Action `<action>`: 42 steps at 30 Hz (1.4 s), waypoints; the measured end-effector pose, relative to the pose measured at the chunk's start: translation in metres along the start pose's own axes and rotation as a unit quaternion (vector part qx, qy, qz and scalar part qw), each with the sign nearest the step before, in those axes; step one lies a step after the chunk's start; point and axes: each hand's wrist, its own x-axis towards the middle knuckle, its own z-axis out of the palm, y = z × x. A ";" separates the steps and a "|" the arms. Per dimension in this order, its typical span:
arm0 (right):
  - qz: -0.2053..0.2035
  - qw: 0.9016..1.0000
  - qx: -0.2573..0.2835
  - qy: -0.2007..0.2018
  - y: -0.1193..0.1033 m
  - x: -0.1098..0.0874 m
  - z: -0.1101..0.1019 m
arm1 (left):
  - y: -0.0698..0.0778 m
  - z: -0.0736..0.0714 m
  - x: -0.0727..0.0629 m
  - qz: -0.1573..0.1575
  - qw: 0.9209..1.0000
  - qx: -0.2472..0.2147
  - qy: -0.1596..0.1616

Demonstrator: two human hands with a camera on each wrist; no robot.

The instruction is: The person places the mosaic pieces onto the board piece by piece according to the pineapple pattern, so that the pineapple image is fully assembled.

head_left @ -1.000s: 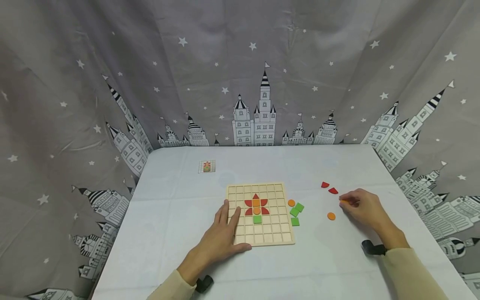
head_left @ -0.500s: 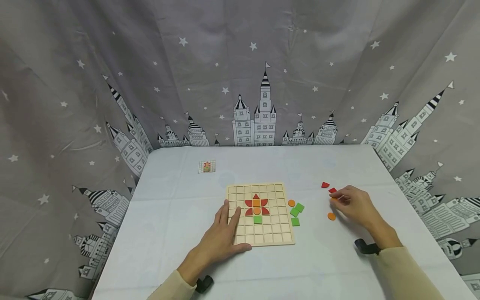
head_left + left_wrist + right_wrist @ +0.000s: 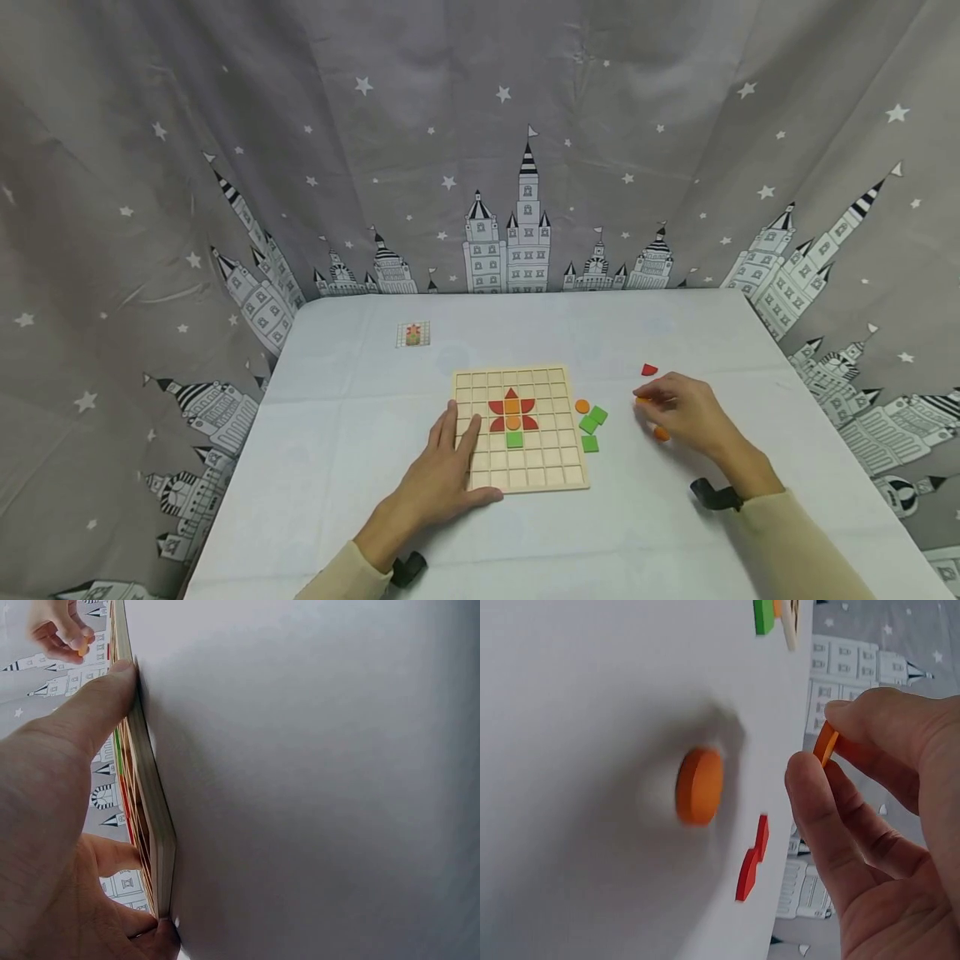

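One orange piece [image 3: 826, 743] sits pinched between the fingertips [image 3: 805, 768] of the right hand [image 3: 686, 412].

Head view: table [image 3: 322, 467] softly, evenly lit; curtain [image 3: 420, 100] left dimmer. L-wrist pic: darkened along R edge. R-wrist pic: soft shadow cast L of ctr.; lying orange disc [image 3: 700, 786] slightly blurred.

we see a white-covered table [image 3: 330, 442] bearing a pale wooden grid board [image 3: 555, 462], with a small picture card [image 3: 413, 334] beyond it to the left. just right of the board we find three green squares [image 3: 590, 444] and an orange disc [image 3: 582, 406]; farther right lie another orange disc [image 3: 700, 787] and two red pieces [image 3: 747, 874].
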 end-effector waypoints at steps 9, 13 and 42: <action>-0.027 0.999 -0.001 -0.024 -0.018 0.003 0.015 | 0.000 0.000 -0.001 0.000 1.000 0.003 -0.003; -0.038 0.999 0.010 -0.035 -0.025 0.006 0.020 | -0.001 0.000 0.000 0.000 1.000 0.006 -0.001; -0.106 0.988 0.074 -0.078 -0.060 0.015 0.055 | 0.000 -0.001 -0.002 0.007 1.000 0.008 -0.001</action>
